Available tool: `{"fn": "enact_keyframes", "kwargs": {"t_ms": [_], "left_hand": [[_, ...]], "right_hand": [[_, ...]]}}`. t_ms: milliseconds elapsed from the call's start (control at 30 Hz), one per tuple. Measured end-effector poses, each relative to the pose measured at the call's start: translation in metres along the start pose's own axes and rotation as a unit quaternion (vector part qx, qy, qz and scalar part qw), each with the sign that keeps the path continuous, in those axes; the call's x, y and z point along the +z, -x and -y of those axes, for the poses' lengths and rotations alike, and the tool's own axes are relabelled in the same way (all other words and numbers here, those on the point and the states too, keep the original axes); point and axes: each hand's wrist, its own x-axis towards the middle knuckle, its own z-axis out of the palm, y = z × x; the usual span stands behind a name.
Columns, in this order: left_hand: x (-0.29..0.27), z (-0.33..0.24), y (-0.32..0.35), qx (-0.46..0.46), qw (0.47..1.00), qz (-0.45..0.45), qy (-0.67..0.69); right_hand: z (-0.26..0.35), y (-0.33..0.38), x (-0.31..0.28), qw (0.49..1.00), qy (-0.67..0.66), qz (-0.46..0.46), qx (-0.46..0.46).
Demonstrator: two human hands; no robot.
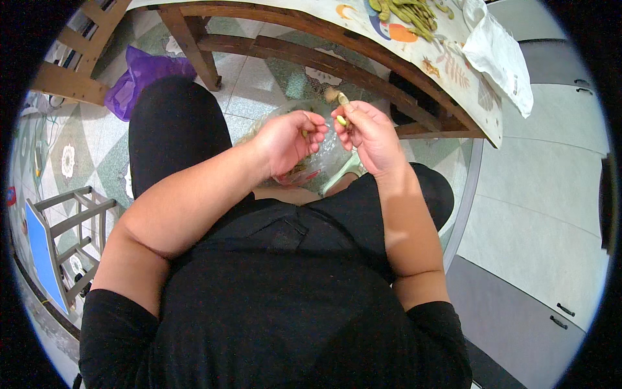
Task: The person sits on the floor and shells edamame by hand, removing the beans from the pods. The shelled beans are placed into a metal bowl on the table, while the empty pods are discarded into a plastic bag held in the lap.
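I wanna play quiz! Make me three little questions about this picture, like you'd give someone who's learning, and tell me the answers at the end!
1. What is pinched in the right hand?
A) a spoon
B) a pod
C) a cup

2. True or false: the purple bag is on the left side of the picture.

3. Fill in the blank: the pile of pods lies on the ____.

Key: 1. B; 2. True; 3. table.

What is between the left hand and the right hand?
In the head view, a narrow bare gap parts the left hand and right hand; the clear bag shows beyond.
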Motion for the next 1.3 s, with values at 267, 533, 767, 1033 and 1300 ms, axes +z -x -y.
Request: {"fn": "enact_keyframes", "kwargs": {"t_ms": [267, 533, 767, 1033, 1300], "left_hand": [[0.005, -0.004, 0.012, 0.02, 0.995, 0.09, -0.023], [-0.008, -0.01, 0.003, 0.092, 0.995, -0.022, -0.015], [-0.015, -0.025, 0.01, 0.099, 0.991, -0.089, -0.014], [-0.018, -0.028, 0.016, 0.054, 0.995, -0.087, -0.021], [-0.016, -0.036, 0.004, 0.052, 0.998, 0.016, -0.016]], "right_hand": [[-0.017, -0.005, 0.016, 0.981, 0.155, -0.054, -0.102], [-0.004, -0.003, 0.022, 0.983, 0.107, -0.087, -0.119], [0.001, -0.003, -0.001, 0.833, 0.55, -0.038, -0.036], [0.084, -0.015, 0.027, 0.851, 0.449, -0.099, -0.254], [0.204, -0.155, -0.015, 0.654, 0.625, -0.262, -0.336]]}}
